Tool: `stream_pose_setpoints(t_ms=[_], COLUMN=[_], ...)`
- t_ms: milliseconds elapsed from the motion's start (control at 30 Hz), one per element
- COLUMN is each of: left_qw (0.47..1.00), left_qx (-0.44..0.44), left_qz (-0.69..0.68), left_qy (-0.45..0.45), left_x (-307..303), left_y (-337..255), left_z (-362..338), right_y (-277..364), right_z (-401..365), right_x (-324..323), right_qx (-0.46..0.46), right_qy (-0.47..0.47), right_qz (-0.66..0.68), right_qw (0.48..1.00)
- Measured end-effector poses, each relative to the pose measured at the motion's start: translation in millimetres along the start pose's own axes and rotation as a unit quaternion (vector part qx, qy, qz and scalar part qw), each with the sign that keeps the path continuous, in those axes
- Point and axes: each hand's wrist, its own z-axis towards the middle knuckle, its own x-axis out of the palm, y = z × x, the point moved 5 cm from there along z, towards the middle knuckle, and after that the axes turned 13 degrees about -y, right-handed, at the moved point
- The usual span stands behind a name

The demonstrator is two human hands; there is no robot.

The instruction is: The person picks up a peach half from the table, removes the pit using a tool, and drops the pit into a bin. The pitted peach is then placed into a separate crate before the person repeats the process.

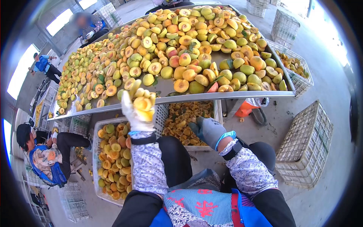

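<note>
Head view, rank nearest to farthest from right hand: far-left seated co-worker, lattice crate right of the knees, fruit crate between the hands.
From the right hand:
1. Fruit crate: immediately beside it, slightly left.
2. Lattice crate: off to the right.
3. Seated co-worker: far left.

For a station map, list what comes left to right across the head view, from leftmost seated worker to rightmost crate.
Seated worker, fruit crate, left hand, right hand, rightmost crate.
</note>
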Motion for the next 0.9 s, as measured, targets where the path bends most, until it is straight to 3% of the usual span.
stream_pose_setpoints(t_ms=[33,67,133,167,200,233,333,400,467,533,567,667,733,800,867,900], left_qw=[0.997,0.988,0.931,0.804,0.62,0.619,0.625,0.529,0.505,0.435,0.455,0.579,0.704,0.791,0.886,0.904], left_qx=[0.052,0.103,0.12,0.26,0.38,0.414,0.417,0.387,0.258,0.223,0.204,0.257,0.236,0.225,0.104,0.083], left_qz=[0.054,0.109,0.319,0.509,0.662,0.642,0.655,0.754,0.822,0.866,0.853,0.753,0.64,0.524,0.393,0.357], left_qy=[-0.02,-0.042,-0.133,-0.163,-0.18,-0.181,-0.083,-0.048,0.056,0.102,0.155,0.177,0.197,0.223,0.225,0.221], left_x=[-17.3,-37.8,-91.1,-112.5,-108.5,-109.2,-46.0,-4.5,7.2,19.6,23.0,23.4,23.9,36.5,49.9,52.7], left_y=[-22.6,-48.5,-95.5,-117.3,-129.3,-131.5,-107.2,-70.7,-32.8,-1.0,5.3,11.1,11.6,9.5,15.7,23.2], left_z=[2.6,3.7,19.6,23.7,16.7,14.1,15.0,28.8,55.2,65.0,71.0,64.1,55.5,32.9,-2.7,-13.3], right_y=[6.1,10.2,16.0,18.7,21.5,23.6,30.8,31.6,30.3,27.0,26.6,30.9,35.1,41.3,44.4,43.9], right_z=[1.2,1.5,4.0,5.0,6.6,8.7,8.5,9.5,13.1,16.0,17.8,20.7,25.1,31.8,35.9,37.8], right_x=[-7.4,-11.3,-15.6,-14.6,-14.0,-11.9,-2.8,-4.6,-7.0,-10.3,-12.2,-16.4,-18.0,-17.0,-14.1,-11.1], right_qx=[0.047,0.041,0.028,0.039,0.05,0.059,0.025,0.024,0.028,0.034,0.037,0.046,0.053,0.066,0.076,0.081], right_qy=[0.037,0.014,-0.033,-0.023,-0.012,-0.002,-0.004,0.004,-0.003,-0.018,-0.022,-0.039,-0.065,-0.094,-0.103,-0.101], right_qz=[0.014,0.026,0.05,0.052,0.054,0.053,0.101,0.089,0.086,0.09,0.099,0.132,0.161,0.314,0.403,0.418], right_qw=[0.998,0.999,0.998,0.998,0.997,0.997,0.995,0.996,0.996,0.995,0.994,0.989,0.983,0.942,0.906,0.899])
